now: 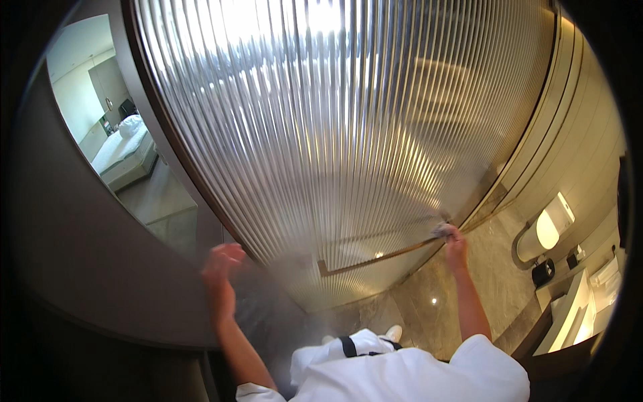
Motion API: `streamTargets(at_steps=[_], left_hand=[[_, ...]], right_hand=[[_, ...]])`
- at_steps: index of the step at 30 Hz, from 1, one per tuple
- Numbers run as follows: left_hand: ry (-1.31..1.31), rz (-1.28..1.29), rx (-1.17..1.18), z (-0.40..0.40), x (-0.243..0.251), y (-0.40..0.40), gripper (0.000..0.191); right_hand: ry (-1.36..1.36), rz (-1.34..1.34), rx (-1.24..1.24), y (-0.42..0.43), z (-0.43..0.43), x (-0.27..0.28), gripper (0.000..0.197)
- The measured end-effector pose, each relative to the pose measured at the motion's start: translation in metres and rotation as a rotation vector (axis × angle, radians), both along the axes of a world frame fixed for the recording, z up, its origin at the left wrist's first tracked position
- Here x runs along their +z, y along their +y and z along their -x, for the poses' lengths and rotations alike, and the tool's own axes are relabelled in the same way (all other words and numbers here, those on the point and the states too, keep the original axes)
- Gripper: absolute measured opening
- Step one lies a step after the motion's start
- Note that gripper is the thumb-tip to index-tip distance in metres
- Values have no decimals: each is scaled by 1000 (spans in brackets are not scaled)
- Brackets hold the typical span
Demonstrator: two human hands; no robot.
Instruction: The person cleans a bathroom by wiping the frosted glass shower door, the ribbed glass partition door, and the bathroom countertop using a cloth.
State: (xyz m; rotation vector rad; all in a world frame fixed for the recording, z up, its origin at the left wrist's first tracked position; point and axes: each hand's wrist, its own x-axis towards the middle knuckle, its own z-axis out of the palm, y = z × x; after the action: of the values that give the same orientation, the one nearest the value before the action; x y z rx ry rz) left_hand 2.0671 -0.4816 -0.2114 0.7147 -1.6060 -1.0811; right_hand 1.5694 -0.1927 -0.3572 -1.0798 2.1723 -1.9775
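Before me stands a ribbed glass panel (321, 151) in a dark frame, with a brown metal bar (384, 259) running across its lower part. At the bar's right end, my right hand (454, 238) grips a small greyish cloth (442, 230) against the bar. My left hand (224, 259) is raised beside the frame's left edge, blurred, with its fingers loosely bent and nothing visible in it. Whether it touches the frame is unclear.
On the right are a white toilet (537, 238), a black bin (543, 272) and a lit vanity shelf (565, 316) by the tiled floor (487, 251). A dark wall panel (100, 251) curves along the left. Beyond a doorway is a bed (125, 148).
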Motion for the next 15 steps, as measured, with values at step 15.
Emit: streamTargets(at_steps=[15], left_hand=[[338,-54,-490,66,102,-78,93]], right_hand=[[1259,831,-810,-78,-25,521,46]])
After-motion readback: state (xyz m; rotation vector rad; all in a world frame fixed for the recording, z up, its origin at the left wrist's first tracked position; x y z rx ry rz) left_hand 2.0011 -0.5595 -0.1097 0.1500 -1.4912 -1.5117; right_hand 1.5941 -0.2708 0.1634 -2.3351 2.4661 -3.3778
